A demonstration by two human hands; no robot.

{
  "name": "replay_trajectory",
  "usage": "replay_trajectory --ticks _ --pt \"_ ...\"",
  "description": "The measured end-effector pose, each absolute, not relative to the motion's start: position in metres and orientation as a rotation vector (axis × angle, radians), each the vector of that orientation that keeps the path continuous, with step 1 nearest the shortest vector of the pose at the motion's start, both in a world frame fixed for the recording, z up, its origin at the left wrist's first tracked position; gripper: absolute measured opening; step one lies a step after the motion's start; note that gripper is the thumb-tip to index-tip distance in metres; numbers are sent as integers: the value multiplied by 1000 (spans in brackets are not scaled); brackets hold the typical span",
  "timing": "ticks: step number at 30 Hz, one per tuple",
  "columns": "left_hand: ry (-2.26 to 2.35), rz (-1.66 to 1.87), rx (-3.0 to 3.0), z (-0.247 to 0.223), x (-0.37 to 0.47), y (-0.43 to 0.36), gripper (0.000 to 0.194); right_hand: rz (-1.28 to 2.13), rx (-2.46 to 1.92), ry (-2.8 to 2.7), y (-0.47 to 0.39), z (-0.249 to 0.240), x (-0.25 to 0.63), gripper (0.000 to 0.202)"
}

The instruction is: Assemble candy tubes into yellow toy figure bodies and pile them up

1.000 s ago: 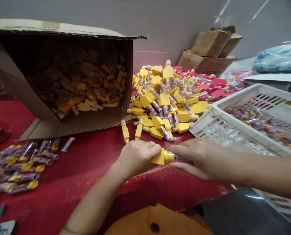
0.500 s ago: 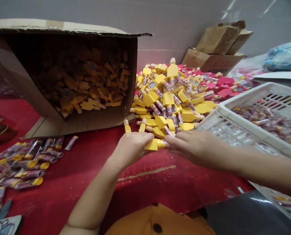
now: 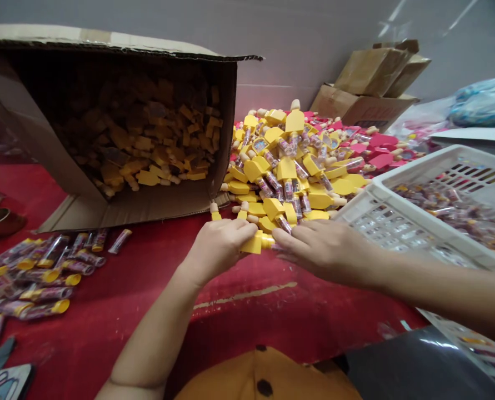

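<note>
My left hand [image 3: 218, 249] is closed around a yellow popsicle-shaped piece [image 3: 253, 244], whose flat end shows past the thumb. My right hand [image 3: 324, 245] grips a small clear tube with a yellow collar [image 3: 268, 241]; the tube meets the yellow piece end to end, and its far part is hidden under my fingers. Just beyond both hands is a heap of yellow popsicle-shaped pieces [image 3: 286, 166] with similar tubes fixed to them and pale stick ends. Pink ones [image 3: 383, 161] lie behind them.
A cardboard box [image 3: 228, 139] on its side holds more yellow pieces. Loose yellow-capped tubes [image 3: 43, 293] lie at the left on the red table [image 3: 147, 311]. At the right stands a white slatted basket [image 3: 368, 216] of filled tubes; brown cartons [image 3: 366, 72] are stacked behind.
Both hands have shifted slightly left with the joined yellow piece and tube, and my right fingers now sit closer to the yellow piece. The view has moved a little.
</note>
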State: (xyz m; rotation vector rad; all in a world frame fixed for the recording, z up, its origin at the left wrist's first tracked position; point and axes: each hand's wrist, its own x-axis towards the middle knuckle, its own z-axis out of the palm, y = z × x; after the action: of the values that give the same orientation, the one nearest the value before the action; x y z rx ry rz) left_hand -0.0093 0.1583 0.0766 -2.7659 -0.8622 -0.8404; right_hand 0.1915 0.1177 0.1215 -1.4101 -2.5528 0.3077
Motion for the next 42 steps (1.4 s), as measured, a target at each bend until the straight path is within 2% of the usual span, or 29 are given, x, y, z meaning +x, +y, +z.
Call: replay_trajectory --ticks 1,2,5,6,7,8,9,12,13,14,16,20,22,23,24,28,30,31,33,37,39,42 --pt "-840 -851 -2728 76 -9 158 5 268 -1382 -2573 116 121 191 40" --pt "-807 -860 -2683 76 -9 158 6 368 -1403 -2548 115 121 190 41" --pt "-746 -891 -2559 75 -8 158 9 1231 -1639 -2154 116 124 186 53" --pt "-750 -899 -2551 75 -8 158 10 1442 -1686 -2026 117 125 185 57" --pt "-766 -901 -2566 75 -8 159 9 1505 -1702 -1991 118 126 185 58" --pt "-788 -894 -2607 75 -8 159 8 1396 -1697 -2062 119 127 186 57" --pt "-812 -885 -2662 75 -8 159 7 1147 -1659 -2218 119 127 187 54" --pt "-861 -861 -2735 75 -6 158 8 145 -1422 -2616 117 122 190 42" --pt "-859 -844 -2722 75 -5 157 7 -37 -1364 -2654 116 119 190 40" --pt "-847 -822 -2704 74 -3 156 6 -75 -1345 -2661 115 116 190 39" --pt "-805 -775 -2679 72 1 153 7 239 -1427 -2571 114 112 188 37" --pt "-799 -790 -2647 66 8 151 9 1521 -1690 -1943 118 110 187 46" --pt "-817 -789 -2692 64 9 152 9 1793 -1724 -1752 119 111 189 50" --pt "-821 -786 -2740 63 9 152 9 1729 -1736 -1811 119 112 191 50" --pt "-825 -790 -2795 63 9 153 9 1529 -1739 -1964 118 113 193 48" --pt "-841 -869 -2884 60 11 154 14 51 -1365 -2678 109 111 203 31" --pt "-818 -887 -2841 58 14 153 18 -429 -1124 -2777 103 106 206 30" --pt "-798 -885 -2826 57 15 152 19 -514 -1065 -2781 101 104 207 30" --pt "-760 -881 -2814 54 18 150 21 -375 -1101 -2741 98 100 208 32" --pt "-759 -870 -2787 52 19 149 17 561 -1488 -2471 100 100 202 37" --pt "-771 -854 -2758 53 18 150 15 893 -1565 -2312 103 100 198 39" --pt "-728 -790 -2751 55 15 154 14 992 -1590 -2223 105 98 194 37"
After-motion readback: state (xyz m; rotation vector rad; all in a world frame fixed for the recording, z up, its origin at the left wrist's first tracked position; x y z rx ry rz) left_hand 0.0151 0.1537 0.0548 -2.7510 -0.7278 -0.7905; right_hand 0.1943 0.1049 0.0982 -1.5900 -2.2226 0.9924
